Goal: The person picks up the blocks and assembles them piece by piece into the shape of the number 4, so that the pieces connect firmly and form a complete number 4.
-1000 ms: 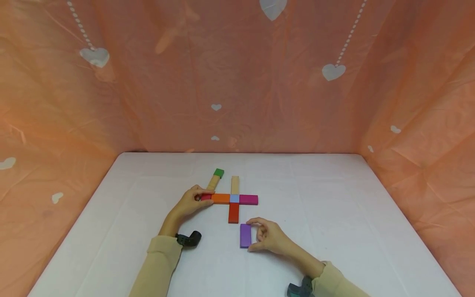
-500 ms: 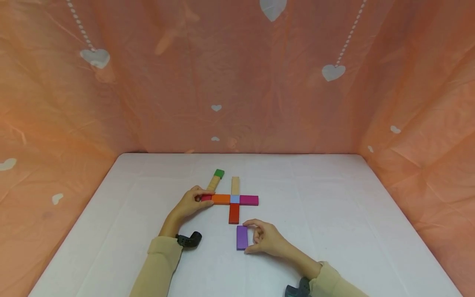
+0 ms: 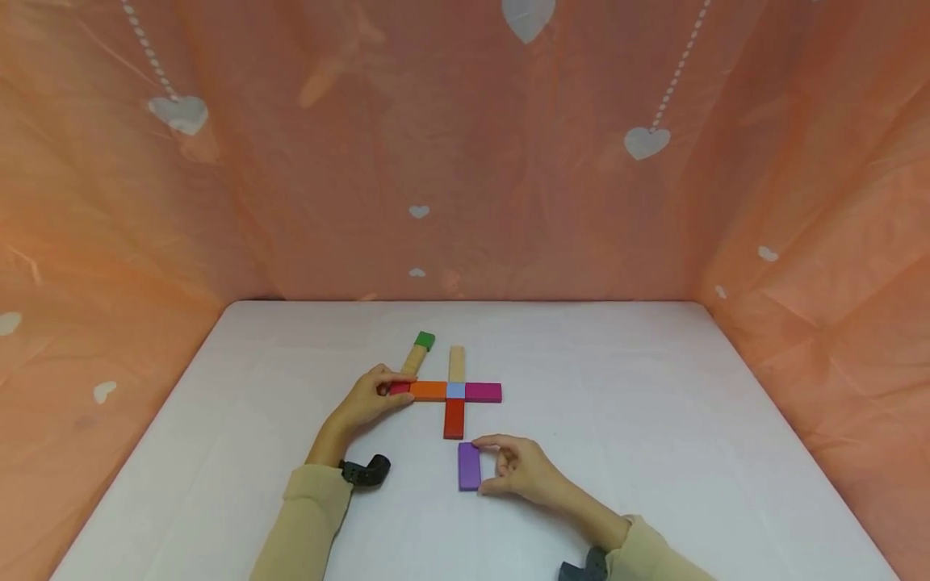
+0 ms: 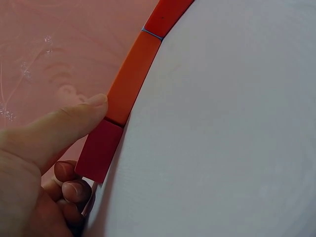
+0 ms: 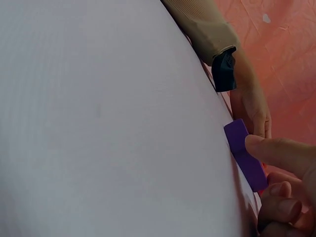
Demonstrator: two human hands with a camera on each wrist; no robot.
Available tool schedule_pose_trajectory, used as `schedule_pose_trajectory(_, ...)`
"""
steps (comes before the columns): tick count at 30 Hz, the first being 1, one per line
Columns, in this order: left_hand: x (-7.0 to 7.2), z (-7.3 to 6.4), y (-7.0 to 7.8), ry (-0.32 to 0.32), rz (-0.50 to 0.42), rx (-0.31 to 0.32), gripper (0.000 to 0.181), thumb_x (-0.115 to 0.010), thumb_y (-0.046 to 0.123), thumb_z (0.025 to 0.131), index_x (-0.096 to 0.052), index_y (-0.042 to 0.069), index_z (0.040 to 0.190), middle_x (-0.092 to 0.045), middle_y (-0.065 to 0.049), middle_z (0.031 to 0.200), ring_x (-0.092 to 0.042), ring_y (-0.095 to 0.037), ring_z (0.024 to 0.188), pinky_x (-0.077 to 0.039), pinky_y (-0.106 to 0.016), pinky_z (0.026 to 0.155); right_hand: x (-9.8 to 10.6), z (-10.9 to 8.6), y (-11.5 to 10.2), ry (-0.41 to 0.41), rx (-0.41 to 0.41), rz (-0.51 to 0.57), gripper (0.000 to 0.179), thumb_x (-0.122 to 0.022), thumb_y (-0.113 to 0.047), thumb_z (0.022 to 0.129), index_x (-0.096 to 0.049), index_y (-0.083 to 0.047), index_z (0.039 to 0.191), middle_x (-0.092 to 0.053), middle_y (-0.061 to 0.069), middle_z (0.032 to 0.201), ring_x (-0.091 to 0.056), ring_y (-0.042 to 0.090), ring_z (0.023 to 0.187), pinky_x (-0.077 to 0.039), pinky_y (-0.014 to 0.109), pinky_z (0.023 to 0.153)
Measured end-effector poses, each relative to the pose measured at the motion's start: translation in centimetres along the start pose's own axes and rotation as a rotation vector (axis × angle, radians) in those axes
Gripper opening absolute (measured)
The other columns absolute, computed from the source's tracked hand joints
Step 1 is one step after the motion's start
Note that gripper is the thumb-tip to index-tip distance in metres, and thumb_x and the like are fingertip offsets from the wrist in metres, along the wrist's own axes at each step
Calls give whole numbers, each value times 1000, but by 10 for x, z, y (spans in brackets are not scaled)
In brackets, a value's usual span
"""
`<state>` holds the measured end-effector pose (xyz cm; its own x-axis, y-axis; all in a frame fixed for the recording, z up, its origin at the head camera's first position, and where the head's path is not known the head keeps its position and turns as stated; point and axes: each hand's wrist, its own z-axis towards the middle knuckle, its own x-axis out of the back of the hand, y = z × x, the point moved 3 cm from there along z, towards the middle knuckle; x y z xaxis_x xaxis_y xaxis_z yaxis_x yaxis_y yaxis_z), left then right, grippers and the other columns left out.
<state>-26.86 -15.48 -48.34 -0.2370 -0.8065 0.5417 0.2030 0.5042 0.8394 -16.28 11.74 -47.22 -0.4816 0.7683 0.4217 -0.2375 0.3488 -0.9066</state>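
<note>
In the head view my left hand (image 3: 373,399) pinches a crimson block (image 3: 400,388) at the left end of a row. Its thumb lies by the joint with an orange block (image 4: 131,81). That row continues through a light blue square (image 3: 455,390) to a magenta block (image 3: 483,393). A red block (image 3: 454,419) extends toward me from the blue square, and a natural wood block (image 3: 456,364) extends away. My right hand (image 3: 529,470) holds a purple block (image 3: 469,466) between thumb and index finger, just nearer than the red block. The right wrist view shows its thumb against the purple block's side.
A natural wood piece (image 3: 414,360) slants away beyond the crimson block, with a green block (image 3: 425,340) at its far end. White cloth covers the table (image 3: 617,403). Orange sheeting with pale hearts (image 3: 465,161) surrounds its back and sides.
My right hand has moved the purple block left and slightly toward me, so it sits closer below the red block. The left hand keeps its place on the crimson block.
</note>
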Motion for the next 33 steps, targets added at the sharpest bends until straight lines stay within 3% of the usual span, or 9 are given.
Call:
schedule_pose_trajectory(8,-1,-2,-1,-1,-8,25,34,-75,17,83,-71,5,114,-42,-3,82,-37,-15,77,-29,-22,66,-4,0,0,25,-97,22,56,-82,-7,72,-61,1,124,-48,8,60,-37,-3,54,-34,15,55)
schedule_pose_trajectory(17,-1,-3,1,6,-16,26,33,-74,17,83,-71,5,114,-40,-3,82,-36,-14,77,-29,-22,66,-8,3,-1,39,-38,-12,54,-82,-9,71,-63,1,121,-47,11,57,-37,-6,54,-35,14,55)
schedule_pose_trajectory(33,1,-2,3,8,-13,5,33,-74,16,83,-70,3,113,-41,-3,81,-37,-13,77,-29,-21,66,-11,5,-4,38,-27,-24,53,-81,-12,74,-62,3,122,-48,10,59,-37,-6,55,-35,14,56)
